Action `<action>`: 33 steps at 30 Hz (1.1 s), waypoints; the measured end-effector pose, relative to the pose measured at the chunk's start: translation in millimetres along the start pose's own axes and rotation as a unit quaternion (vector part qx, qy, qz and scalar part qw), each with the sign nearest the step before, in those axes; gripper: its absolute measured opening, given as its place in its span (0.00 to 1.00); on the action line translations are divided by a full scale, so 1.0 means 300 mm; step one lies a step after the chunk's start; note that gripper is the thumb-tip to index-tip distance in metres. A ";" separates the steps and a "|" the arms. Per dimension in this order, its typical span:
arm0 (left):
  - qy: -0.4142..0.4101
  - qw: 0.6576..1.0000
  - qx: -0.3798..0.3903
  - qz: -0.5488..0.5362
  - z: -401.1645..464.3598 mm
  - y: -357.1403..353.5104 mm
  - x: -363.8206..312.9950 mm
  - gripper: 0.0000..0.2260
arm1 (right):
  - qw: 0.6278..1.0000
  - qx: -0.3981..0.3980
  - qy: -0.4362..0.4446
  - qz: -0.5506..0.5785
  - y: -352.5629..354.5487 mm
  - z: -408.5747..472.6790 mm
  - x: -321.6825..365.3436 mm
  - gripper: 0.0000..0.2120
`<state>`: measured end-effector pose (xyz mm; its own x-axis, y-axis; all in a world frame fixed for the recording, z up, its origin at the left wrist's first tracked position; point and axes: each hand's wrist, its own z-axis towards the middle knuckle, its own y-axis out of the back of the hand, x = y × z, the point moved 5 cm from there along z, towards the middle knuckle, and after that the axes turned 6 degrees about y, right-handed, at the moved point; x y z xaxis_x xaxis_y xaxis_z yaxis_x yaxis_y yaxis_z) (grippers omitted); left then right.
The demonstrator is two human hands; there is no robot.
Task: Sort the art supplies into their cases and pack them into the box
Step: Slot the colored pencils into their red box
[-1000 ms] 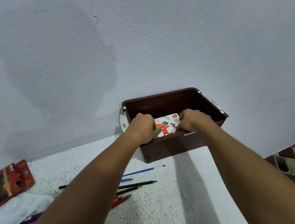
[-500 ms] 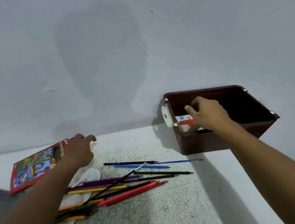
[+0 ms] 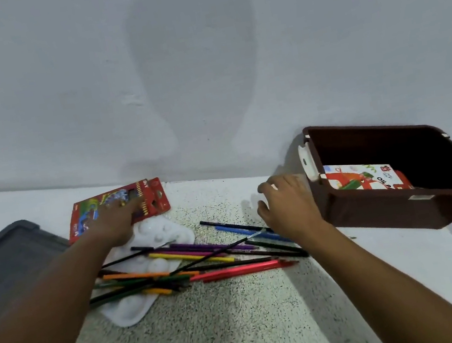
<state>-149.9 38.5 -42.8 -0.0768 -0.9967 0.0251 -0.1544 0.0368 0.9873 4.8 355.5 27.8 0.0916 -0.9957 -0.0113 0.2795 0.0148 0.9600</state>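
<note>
The red pencil case (image 3: 118,208) lay flat at the back of the bench (image 3: 247,334), near the wall. The left hand (image 3: 116,225) rested on it with fingers laid out, gripping nothing. The loose pencils (image 3: 204,258) lay at about 5 o'clock from the case, pointing side to side. The right hand (image 3: 286,206) hung open above their right ends, nearer to them, with the brown box (image 3: 401,213) at its 3 o'clock.

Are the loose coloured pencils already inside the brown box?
No, the coloured pencils lie scattered on the table, while the brown box holds only an oil pastel case.
</note>
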 end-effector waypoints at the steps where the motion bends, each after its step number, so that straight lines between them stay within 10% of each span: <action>1: -0.003 1.000 -0.010 0.005 -0.003 0.010 0.020 0.32 | 1.000 0.012 0.009 0.015 -0.012 0.003 0.024 0.16; 15: -0.037 0.989 -0.076 0.121 -0.037 0.034 0.041 0.17 | 0.993 0.096 -0.017 0.069 -0.117 -0.083 0.079 0.16; 25: -0.178 0.918 -0.351 0.053 -0.251 0.256 -0.048 0.16 | 0.976 0.020 -0.047 0.212 -0.030 -0.060 0.157 0.18; 29: -0.300 0.829 -0.471 0.040 -0.404 0.303 -0.178 0.04 | 0.863 0.000 -0.159 0.480 0.023 -0.062 0.174 0.18; 33: -0.370 0.787 -0.493 0.028 -0.516 0.246 -0.285 0.02 | 0.624 0.024 -0.264 0.735 0.031 -0.092 0.190 0.20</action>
<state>-2.1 115.3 52.1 -0.6654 -0.6668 0.3355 0.6807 -0.3576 0.6393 39.0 301.3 28.3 -0.1155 0.1997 0.9730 0.2338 0.9575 -0.1688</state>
